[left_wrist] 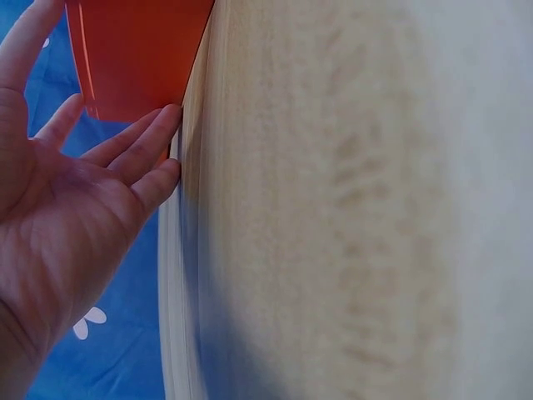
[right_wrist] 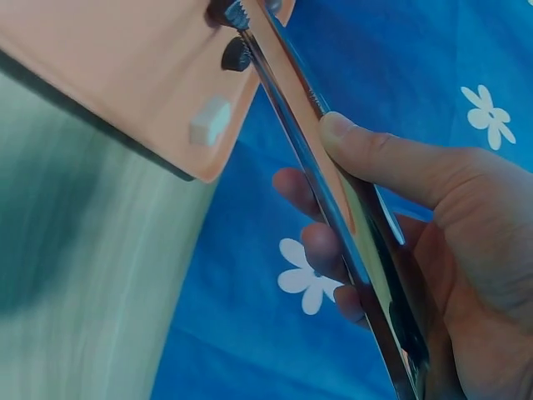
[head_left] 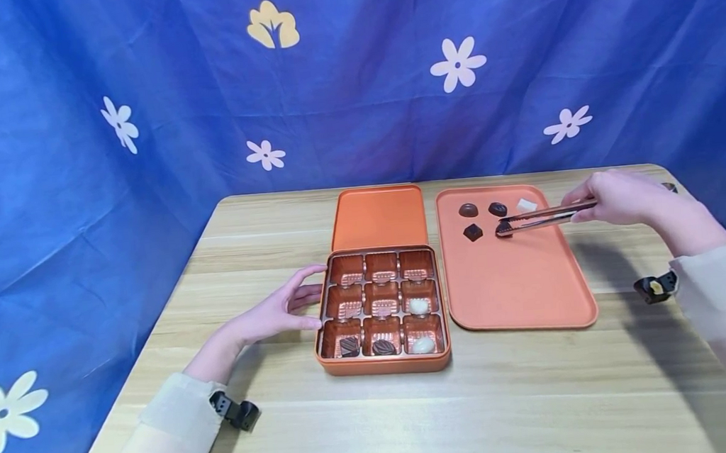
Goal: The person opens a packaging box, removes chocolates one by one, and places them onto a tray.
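Observation:
My right hand [head_left: 626, 195] grips metal tongs [head_left: 544, 221], thumb on one arm and fingers on the other in the right wrist view. The tong tips stand around a dark chocolate [head_left: 503, 228] on the pink tray [head_left: 522, 292]. My left hand [head_left: 274, 312] rests against the left side of an orange box [head_left: 383, 366], fingers extended along it. The box has several compartments. Its front row holds a striped dark chocolate [head_left: 349, 346], a leaf-shaped dark chocolate [head_left: 383, 347] and a white chocolate [head_left: 423, 345]; another white chocolate [head_left: 418, 306] lies behind the last.
Also on the tray are a round dark chocolate [head_left: 468, 210], an oval dark one [head_left: 498, 209], a diamond-shaped one [head_left: 473, 232] and a white block [head_left: 526, 205]. An orange lid [head_left: 380, 216] lies behind the box. A blue curtain [head_left: 354, 113] hangs behind the wooden table [head_left: 277, 439].

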Action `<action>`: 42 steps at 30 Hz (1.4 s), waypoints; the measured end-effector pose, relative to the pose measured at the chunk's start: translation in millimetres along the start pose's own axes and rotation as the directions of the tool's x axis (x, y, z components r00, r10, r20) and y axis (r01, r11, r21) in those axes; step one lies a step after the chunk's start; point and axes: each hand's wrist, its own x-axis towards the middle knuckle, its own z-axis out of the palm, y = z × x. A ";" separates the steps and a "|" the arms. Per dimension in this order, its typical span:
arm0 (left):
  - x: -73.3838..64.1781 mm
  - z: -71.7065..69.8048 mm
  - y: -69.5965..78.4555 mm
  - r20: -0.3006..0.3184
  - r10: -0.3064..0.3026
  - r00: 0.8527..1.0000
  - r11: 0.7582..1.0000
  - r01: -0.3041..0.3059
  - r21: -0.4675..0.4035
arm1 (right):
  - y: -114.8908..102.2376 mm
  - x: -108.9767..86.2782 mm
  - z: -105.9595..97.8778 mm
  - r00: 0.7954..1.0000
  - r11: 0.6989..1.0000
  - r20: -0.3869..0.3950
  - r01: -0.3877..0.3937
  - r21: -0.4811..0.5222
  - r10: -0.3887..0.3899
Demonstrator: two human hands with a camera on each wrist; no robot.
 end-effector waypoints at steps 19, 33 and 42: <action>-0.3 -0.6 -1.6 -0.004 0.003 1.000 1.000 -0.003 0.005 | -14.3 -5.1 -11.9 0.998 1.000 -0.061 0.001 0.000 -0.001; 0.6 -0.1 -1.3 0.002 -0.003 1.000 1.000 0.003 -0.001 | -89.1 -4.7 -26.9 0.991 0.988 -0.040 0.126 -0.091 -0.130; 1.3 0.6 -0.5 -0.001 -0.010 1.000 1.000 0.010 0.005 | -133.2 -2.8 -29.8 0.944 0.938 -0.001 0.326 -0.121 -0.329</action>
